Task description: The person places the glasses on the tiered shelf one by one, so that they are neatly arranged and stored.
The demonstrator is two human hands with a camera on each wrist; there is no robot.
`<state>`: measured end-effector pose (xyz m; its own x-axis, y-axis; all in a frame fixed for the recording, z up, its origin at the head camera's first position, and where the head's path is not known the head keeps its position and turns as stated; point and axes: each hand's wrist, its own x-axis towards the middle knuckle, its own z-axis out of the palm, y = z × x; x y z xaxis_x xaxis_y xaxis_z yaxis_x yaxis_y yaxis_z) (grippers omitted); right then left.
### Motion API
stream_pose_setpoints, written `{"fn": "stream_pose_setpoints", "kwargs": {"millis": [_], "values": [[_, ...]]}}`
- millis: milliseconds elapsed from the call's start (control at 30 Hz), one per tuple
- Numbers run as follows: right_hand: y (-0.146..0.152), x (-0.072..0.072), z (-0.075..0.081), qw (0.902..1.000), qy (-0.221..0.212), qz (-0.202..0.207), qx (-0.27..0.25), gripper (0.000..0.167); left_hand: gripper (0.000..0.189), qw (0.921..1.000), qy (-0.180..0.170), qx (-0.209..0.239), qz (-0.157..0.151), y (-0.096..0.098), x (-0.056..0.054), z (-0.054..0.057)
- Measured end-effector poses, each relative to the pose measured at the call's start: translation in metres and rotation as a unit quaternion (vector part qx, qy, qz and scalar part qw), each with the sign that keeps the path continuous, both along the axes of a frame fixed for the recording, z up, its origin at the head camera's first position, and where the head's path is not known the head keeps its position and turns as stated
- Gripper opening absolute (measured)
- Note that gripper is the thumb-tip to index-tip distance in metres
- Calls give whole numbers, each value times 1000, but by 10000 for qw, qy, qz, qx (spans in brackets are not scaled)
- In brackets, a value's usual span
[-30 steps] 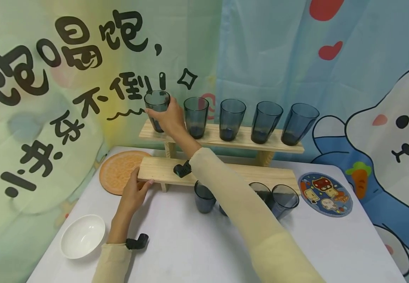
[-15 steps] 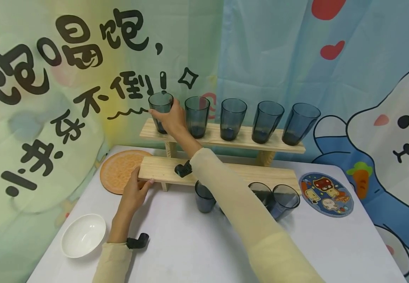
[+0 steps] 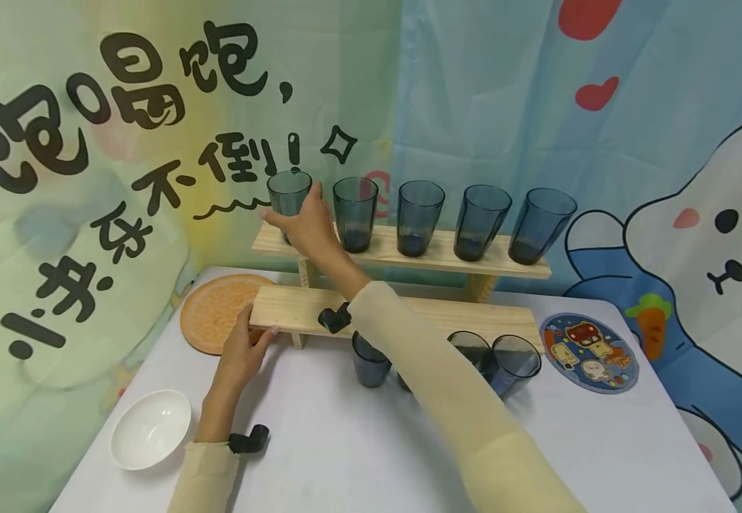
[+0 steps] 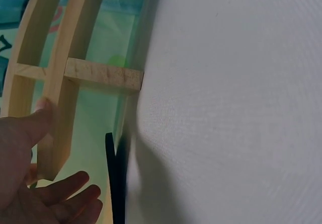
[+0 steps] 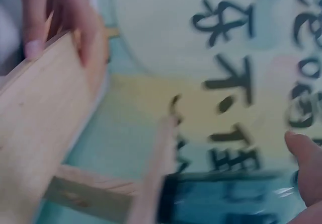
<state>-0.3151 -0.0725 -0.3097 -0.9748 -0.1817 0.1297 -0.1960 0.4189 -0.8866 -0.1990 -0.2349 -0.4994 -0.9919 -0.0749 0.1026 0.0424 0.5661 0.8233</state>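
Note:
A wooden two-tier shelf stands on the table; five-sided counting aside, several blue-grey glasses line its upper board (image 3: 383, 246). My right hand (image 3: 309, 224) is at the leftmost glass (image 3: 289, 191), which stands upright on that board. Its thumb sticks out past the glass's left side, and the fingers are spread around it; in the right wrist view the thumb (image 5: 302, 148) is apart from the glass (image 5: 226, 199). My left hand (image 3: 245, 349) grips the left end of the lower board (image 3: 294, 306). In the left wrist view its thumb presses the board's edge (image 4: 58, 108), with other fingers extended.
Several more glasses (image 3: 517, 365) stand on the table before the lower board, partly hidden by my right sleeve. A white bowl (image 3: 151, 429) is at the left. An orange round mat (image 3: 217, 313) lies behind my left hand, a blue patterned mat (image 3: 591, 353) at the right.
The leftmost glass has shifted slightly right on the upper board. My right thumb has since come away from it, spreading outward. My left hand stays on the lower board.

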Motion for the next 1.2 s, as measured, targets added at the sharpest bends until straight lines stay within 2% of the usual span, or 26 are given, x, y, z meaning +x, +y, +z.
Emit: {"fn": "stream_pose_setpoints", "kwargs": {"millis": [233,367,500,633,733,833,1000,1200], "values": [[24,46,43,9960,469,750,141,125,75,9999,110,-111,1,1,1,0],[60,69,63,9940,776,766,93,115,76,9998,42,-170,-16,2,2,1],[110,84,68,9914,1156,600,-100,101,76,9998,9,-218,-2,2,3,2],[168,95,63,9899,1365,354,-130,91,76,9998,25,-204,25,2,4,3],[213,107,51,9900,1409,73,-37,85,76,9998,-22,-204,5,2,4,3],[253,122,30,9916,1260,-280,111,80,76,9997,-86,-216,-18,3,4,3],[304,145,-27,9918,915,-729,505,79,76,9996,-123,-263,6,3,5,5],[341,164,-100,9901,346,-1143,734,88,76,9997,-102,-200,34,3,3,4]]}}
